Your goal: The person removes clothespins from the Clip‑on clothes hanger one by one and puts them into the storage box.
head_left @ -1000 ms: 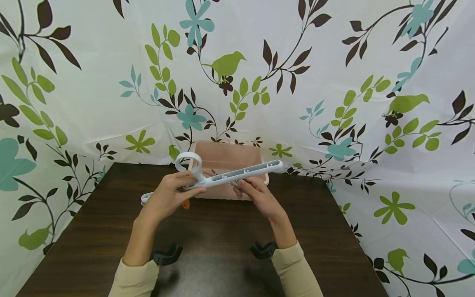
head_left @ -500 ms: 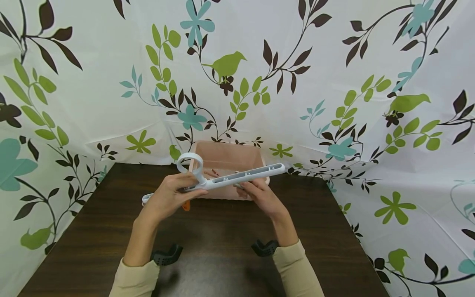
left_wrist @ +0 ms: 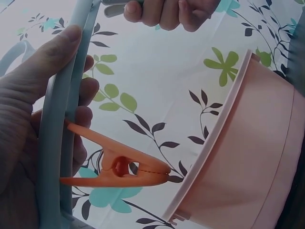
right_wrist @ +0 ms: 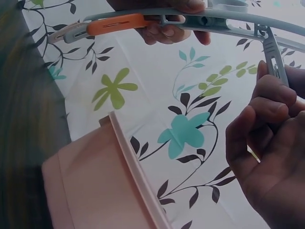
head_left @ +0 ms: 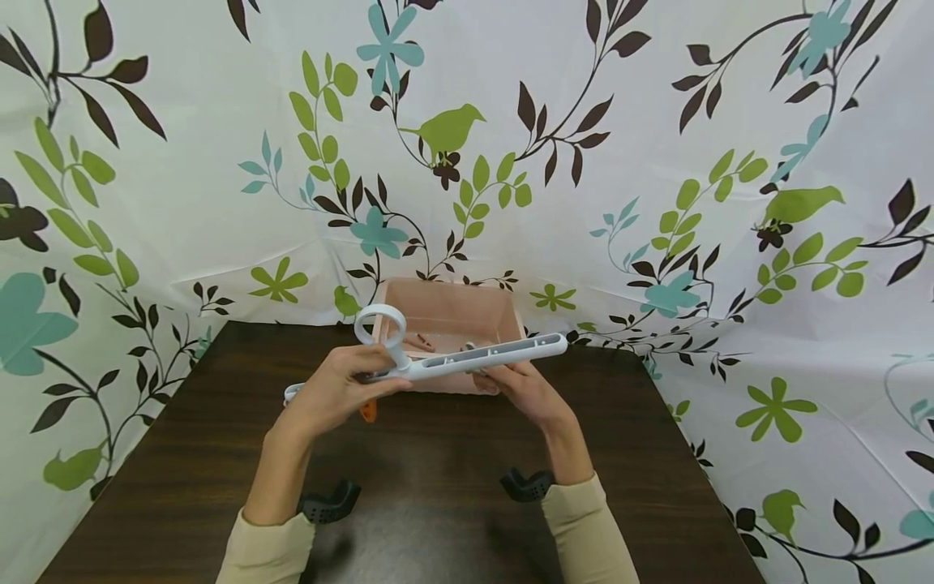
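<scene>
Far L, one end of the pale hanger (head_left: 503,354) pokes out past the L hand (head_left: 332,391), whose fingers are wrapped round its bar; hanger's held up over the dark tabletop (head_left: 438,478), R end a bit higher. Orange clip (left_wrist: 114,167) is under the bar nr. those fingers; ring hook (head_left: 399,328) stands just R of the L hand. Behind, approx. centre, pink bin (head_left: 456,312) on tabletop w/ small bits inside. Then grey clip (right_wrist: 275,59), touching bar's underside, pinched in the R hand's (head_left: 529,393) fingers; can't tell if it's fastened. Patterned sheet (head_left: 554,235) at back.
</scene>
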Demonstrator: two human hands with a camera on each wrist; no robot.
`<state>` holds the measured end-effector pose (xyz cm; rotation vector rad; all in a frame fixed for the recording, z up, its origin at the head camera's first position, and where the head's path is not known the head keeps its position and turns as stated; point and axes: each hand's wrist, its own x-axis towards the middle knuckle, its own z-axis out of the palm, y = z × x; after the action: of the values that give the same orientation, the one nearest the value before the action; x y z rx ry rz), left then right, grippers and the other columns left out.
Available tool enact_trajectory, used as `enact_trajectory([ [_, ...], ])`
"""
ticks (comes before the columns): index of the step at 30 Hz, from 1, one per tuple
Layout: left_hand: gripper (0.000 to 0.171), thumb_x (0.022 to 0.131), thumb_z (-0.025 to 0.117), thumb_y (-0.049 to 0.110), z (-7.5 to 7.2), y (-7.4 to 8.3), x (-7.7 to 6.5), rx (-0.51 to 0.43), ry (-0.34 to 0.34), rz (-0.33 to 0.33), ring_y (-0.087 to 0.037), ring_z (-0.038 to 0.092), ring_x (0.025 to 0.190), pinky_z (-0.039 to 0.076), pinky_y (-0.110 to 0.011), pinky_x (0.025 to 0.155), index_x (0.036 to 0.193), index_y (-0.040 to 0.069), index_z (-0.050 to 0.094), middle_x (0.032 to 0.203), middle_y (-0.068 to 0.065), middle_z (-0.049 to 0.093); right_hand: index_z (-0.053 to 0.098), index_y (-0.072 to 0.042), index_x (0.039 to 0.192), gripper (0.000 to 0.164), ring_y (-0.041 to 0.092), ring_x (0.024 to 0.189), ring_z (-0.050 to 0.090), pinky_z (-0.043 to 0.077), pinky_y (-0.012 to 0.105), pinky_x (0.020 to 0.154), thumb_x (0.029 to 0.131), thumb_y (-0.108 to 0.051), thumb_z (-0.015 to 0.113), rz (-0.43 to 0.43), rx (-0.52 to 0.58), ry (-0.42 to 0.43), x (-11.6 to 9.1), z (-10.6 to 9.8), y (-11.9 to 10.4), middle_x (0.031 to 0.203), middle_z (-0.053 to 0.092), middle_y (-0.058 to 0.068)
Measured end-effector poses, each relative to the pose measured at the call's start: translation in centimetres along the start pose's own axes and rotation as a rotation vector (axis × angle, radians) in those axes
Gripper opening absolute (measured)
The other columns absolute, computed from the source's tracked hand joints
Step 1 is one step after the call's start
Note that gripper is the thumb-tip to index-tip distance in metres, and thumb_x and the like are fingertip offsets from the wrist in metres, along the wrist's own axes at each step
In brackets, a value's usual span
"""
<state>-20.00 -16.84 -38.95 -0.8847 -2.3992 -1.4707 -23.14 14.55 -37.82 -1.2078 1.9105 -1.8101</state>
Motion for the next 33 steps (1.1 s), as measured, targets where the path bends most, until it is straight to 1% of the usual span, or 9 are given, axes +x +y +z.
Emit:
enact_trajectory([
  [3, 0.028, 0.090, 0.088, 0.017, 0.0, 0.0, 0.1, 0.003, 0.007, 0.015, -0.015, 0.067, 0.094, 0.060, -0.027, 0.079, 0.118, 0.011, 0.084, 0.112, 0.000, 0.081, 0.059, -0.002, 0.102, 0.032, 0.033, 0.070, 0.027, 0.030, 0.038, 0.071, 0.118, -0.024, 0.043, 0.013, 0.031, -0.005, 0.1, -0.1, 0.2, 0.078, 0.034, 0.016],
  [5, 0.027, 0.091, 0.088, 0.016, 0.1, -0.1, 0.1, 0.000, 0.009, 0.017, -0.015, 0.067, 0.093, 0.060, -0.028, 0.079, 0.117, 0.011, 0.084, 0.112, 0.000, 0.081, 0.056, 0.001, 0.100, 0.037, 0.032, 0.070, 0.027, 0.030, 0.038, 0.071, 0.117, -0.030, 0.046, 0.024, 0.055, -0.007, 0.2, -0.3, 0.4, 0.078, 0.035, 0.014],
  [10, 0.019, 0.093, 0.086, 0.020, 0.2, 0.0, -0.1, -0.028, -0.010, -0.048, -0.017, 0.063, 0.088, 0.057, -0.027, 0.076, 0.112, 0.018, 0.085, 0.103, 0.000, 0.073, 0.055, -0.007, 0.092, 0.046, 0.024, 0.068, 0.027, 0.027, 0.039, 0.072, 0.112, -0.048, 0.055, 0.057, 0.130, -0.029, 0.4, -0.5, 0.6, 0.077, 0.035, 0.005],
  [12, 0.018, 0.093, 0.086, 0.022, 0.2, 0.2, -0.2, -0.025, -0.016, -0.067, -0.017, 0.061, 0.085, 0.055, -0.027, 0.075, 0.111, 0.021, 0.085, 0.098, 0.002, 0.070, 0.054, -0.009, 0.092, 0.045, 0.023, 0.068, 0.026, 0.026, 0.039, 0.072, 0.110, -0.050, 0.056, 0.056, 0.152, -0.038, 0.4, -0.5, 0.7, 0.076, 0.034, 0.004],
  [18, 0.014, 0.094, 0.085, 0.025, 0.0, 0.4, -0.2, 0.014, -0.002, -0.049, -0.016, 0.057, 0.075, 0.051, -0.028, 0.066, 0.107, 0.020, 0.084, 0.086, 0.004, 0.065, 0.054, -0.009, 0.093, 0.039, 0.022, 0.067, 0.027, 0.027, 0.036, 0.071, 0.113, -0.042, 0.055, 0.056, 0.158, -0.022, 0.4, -0.3, 0.8, 0.076, 0.035, 0.004],
  [25, 0.023, 0.089, 0.089, 0.013, 0.1, 0.1, -0.4, 0.057, 0.057, 0.013, -0.016, 0.057, 0.091, 0.053, -0.027, 0.075, 0.112, 0.018, 0.085, 0.099, 0.004, 0.072, 0.063, -0.011, 0.097, 0.025, 0.019, 0.069, 0.032, 0.034, 0.032, 0.073, 0.115, -0.024, 0.050, 0.044, 0.207, 0.045, 0.1, -0.1, 0.8, 0.078, 0.041, 0.001],
  [28, 0.022, 0.088, 0.089, 0.009, 0.1, 0.1, -0.4, 0.070, 0.078, 0.047, -0.015, 0.056, 0.089, 0.052, -0.026, 0.075, 0.109, 0.014, 0.086, 0.096, 0.004, 0.071, 0.065, -0.011, 0.098, 0.025, 0.021, 0.070, 0.034, 0.033, 0.035, 0.072, 0.114, -0.015, 0.046, 0.018, 0.215, 0.057, 0.1, 0.0, 0.8, 0.079, 0.046, 0.002],
  [31, 0.018, 0.088, 0.089, 0.011, 0.1, 0.1, -0.4, 0.090, 0.091, 0.048, -0.014, 0.056, 0.085, 0.052, -0.025, 0.071, 0.106, 0.013, 0.085, 0.093, 0.003, 0.071, 0.068, -0.011, 0.102, 0.026, 0.026, 0.072, 0.036, 0.033, 0.035, 0.070, 0.112, -0.009, 0.044, -0.005, 0.207, 0.077, 0.1, 0.0, 0.9, 0.081, 0.052, 0.002],
  [33, 0.014, 0.088, 0.089, 0.012, 0.2, 0.2, -0.3, 0.102, 0.098, 0.037, -0.015, 0.055, 0.083, 0.051, -0.025, 0.070, 0.102, 0.013, 0.085, 0.090, 0.003, 0.069, 0.071, -0.012, 0.107, 0.026, 0.025, 0.074, 0.042, 0.036, 0.033, 0.069, 0.112, -0.008, 0.045, -0.015, 0.196, 0.097, 0.0, -0.1, 1.1, 0.084, 0.058, 0.001],
])
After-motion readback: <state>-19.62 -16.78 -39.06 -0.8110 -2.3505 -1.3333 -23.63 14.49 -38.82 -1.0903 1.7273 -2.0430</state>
